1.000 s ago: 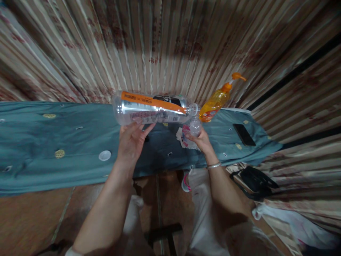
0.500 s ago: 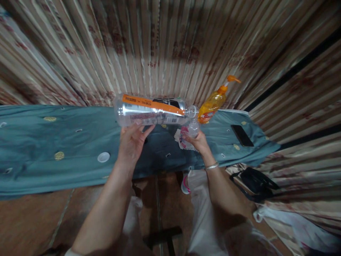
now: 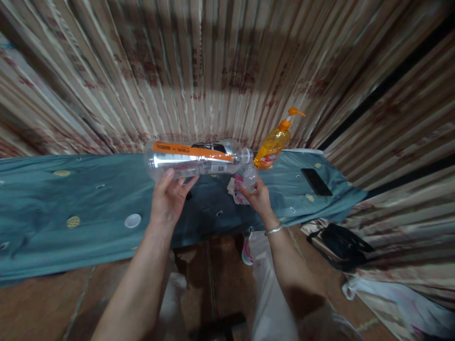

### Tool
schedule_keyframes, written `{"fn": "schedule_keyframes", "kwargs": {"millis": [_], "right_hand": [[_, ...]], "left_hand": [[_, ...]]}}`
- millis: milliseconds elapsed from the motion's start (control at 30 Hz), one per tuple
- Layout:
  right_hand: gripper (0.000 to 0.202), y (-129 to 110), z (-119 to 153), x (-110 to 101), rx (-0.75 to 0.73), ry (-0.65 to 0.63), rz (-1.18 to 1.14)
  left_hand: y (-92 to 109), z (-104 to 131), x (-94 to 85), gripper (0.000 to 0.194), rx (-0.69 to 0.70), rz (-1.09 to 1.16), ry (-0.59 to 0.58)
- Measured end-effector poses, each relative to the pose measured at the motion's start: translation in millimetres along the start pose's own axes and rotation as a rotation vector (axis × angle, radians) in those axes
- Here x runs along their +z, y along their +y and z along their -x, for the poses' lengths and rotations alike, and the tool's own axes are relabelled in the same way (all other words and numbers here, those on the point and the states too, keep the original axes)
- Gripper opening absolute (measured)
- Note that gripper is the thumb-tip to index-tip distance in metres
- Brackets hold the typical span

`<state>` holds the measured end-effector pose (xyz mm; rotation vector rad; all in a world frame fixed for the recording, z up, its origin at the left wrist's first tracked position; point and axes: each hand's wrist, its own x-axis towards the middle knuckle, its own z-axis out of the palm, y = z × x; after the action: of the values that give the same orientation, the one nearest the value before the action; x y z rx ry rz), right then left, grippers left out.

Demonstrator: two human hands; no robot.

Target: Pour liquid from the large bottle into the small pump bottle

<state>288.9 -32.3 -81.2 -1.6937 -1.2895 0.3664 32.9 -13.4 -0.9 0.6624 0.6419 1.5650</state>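
A large clear bottle (image 3: pixel 194 158) with an orange and silver label lies sideways in the air, its neck pointing right. My left hand (image 3: pixel 170 194) holds it from below, near its base. A small clear bottle (image 3: pixel 250 177) stands upright in my right hand (image 3: pixel 258 194), its top right under the large bottle's mouth. Whether the two mouths touch, I cannot tell. Just behind stands a pump bottle (image 3: pixel 273 146) of yellow-orange liquid. A crumpled pink and white piece (image 3: pixel 235 189) lies beside the small bottle.
A green cloth (image 3: pixel 103 199) covers the long table. On it are a small white dish (image 3: pixel 132 220) at the left and a black phone (image 3: pixel 316 182) at the right. Pleated curtains (image 3: pixel 159 71) hang behind. A black bag (image 3: pixel 341 241) lies at the lower right.
The view has shifted slightly, so the table and the pump bottle appear lower and further left. Both hands keep their bottles, and the large one remains about level.
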Motion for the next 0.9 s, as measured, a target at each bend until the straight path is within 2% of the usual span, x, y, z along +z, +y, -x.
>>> {"fn": "schedule_keyframes", "kwargs": {"millis": [633,900], "right_hand": [[0.062,-2.6,3.4,1.5,0.008,0.001,-0.001],[0.066,-1.4,3.6,2.5,-0.015,0.018,0.019]], "left_hand": [[-3.1,-7.7,-3.5,0.038,0.015,-0.031,0.009],[-4.8,-12.3,-4.3,0.039,0.034,-0.053,0.020]]}}
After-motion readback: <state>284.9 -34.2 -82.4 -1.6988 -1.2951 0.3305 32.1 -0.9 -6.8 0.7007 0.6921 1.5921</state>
